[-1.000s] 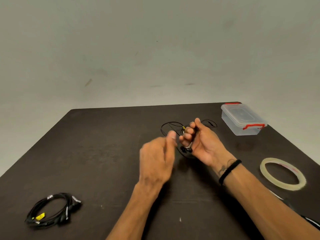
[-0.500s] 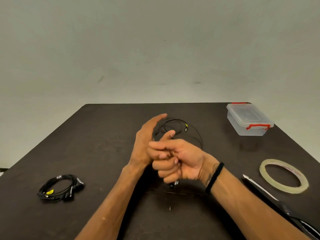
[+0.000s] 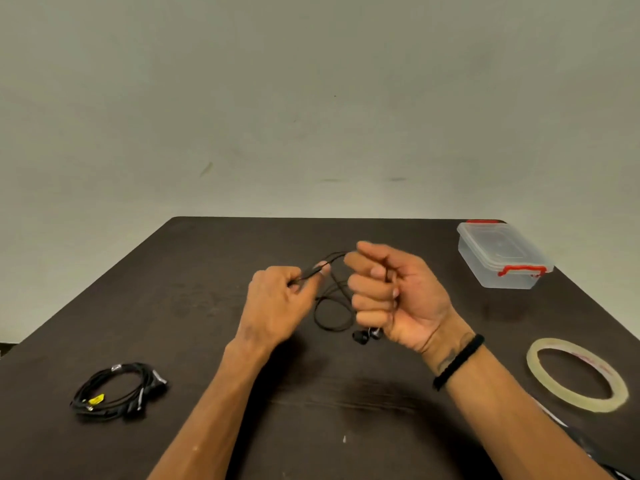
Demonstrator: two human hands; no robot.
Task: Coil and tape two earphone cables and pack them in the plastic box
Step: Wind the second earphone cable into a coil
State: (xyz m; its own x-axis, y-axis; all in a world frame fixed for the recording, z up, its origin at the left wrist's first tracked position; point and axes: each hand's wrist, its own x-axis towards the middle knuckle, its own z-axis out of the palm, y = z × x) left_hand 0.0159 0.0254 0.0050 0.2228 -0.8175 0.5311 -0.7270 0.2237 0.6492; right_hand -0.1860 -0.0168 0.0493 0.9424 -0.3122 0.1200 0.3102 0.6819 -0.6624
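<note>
Nearest, a coiled black cable bundle (image 3: 119, 393) lies on the dark desk (image 3: 207, 306), well left. Above mid-desk the right hand (image 3: 391, 296) fists the thin black earphone cable (image 3: 332, 306); the left hand (image 3: 277, 299) pinches its strand, stretched left-right between them. The clear plastic box (image 3: 502, 258) sits far right, lid on.

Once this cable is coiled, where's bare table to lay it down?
Bare: far-left table, beyond the coiled bundle; also the near centre between the forearms. Crowded: right side, with plastic box and tape roll, and mid-table under the hands' loose earphone cable.
</note>
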